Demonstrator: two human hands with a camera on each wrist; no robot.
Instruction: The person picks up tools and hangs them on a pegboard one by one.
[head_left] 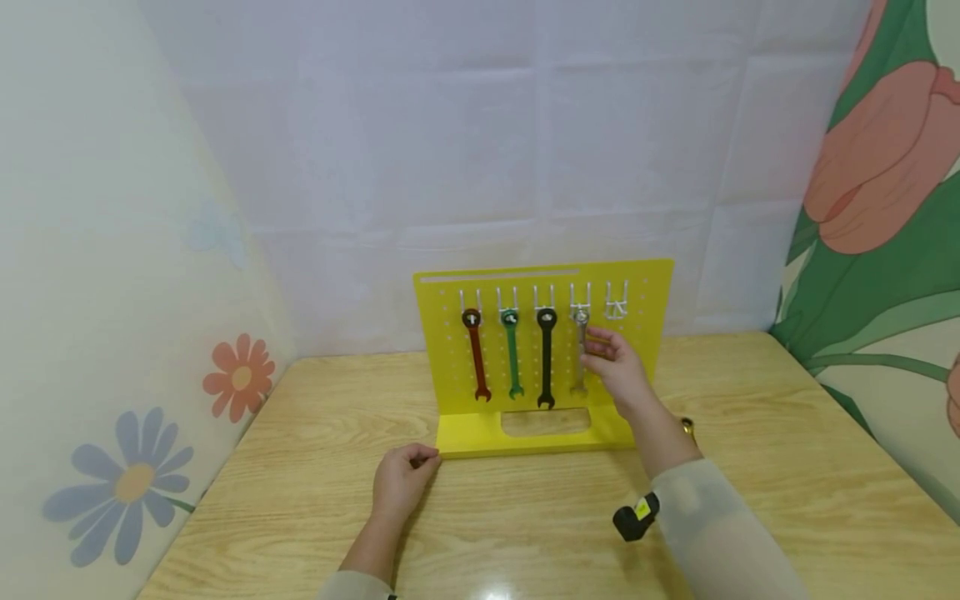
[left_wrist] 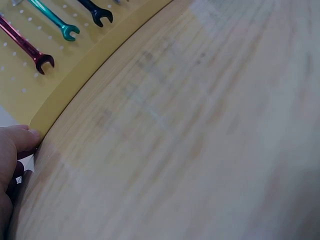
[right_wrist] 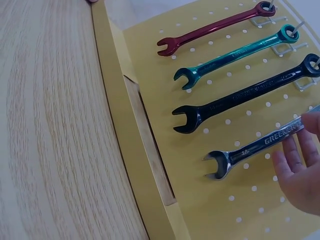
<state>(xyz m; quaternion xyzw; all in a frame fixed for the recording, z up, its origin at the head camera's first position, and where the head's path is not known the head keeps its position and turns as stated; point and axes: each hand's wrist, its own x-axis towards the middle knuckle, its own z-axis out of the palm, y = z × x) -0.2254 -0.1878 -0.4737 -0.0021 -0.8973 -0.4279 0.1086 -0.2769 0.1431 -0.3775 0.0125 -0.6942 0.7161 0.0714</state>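
My right hand [head_left: 618, 371] holds a silver combination wrench [right_wrist: 255, 150] by its upper shank, thumb on one side and fingers on the other. The wrench's ring end is at the fourth hook from the left, its open jaw pointing down; the right wrist view cuts off the ring. Left of it, a red wrench [head_left: 477, 354], a green wrench [head_left: 512, 354] and a black wrench [head_left: 546, 358] hang on a yellow pegboard stand [head_left: 540, 271]. With thumb and fingertips, my left hand [head_left: 401, 479] pinches the front left corner of the stand's base.
An unoccupied white hook [head_left: 616, 302] is at the board's right. A gold wrench [head_left: 687, 428] lies on the wood-grain table [head_left: 495, 517], partly behind my right forearm. A white cloth [head_left: 450, 150] hangs behind the stand; flower-painted panels stand at both sides.
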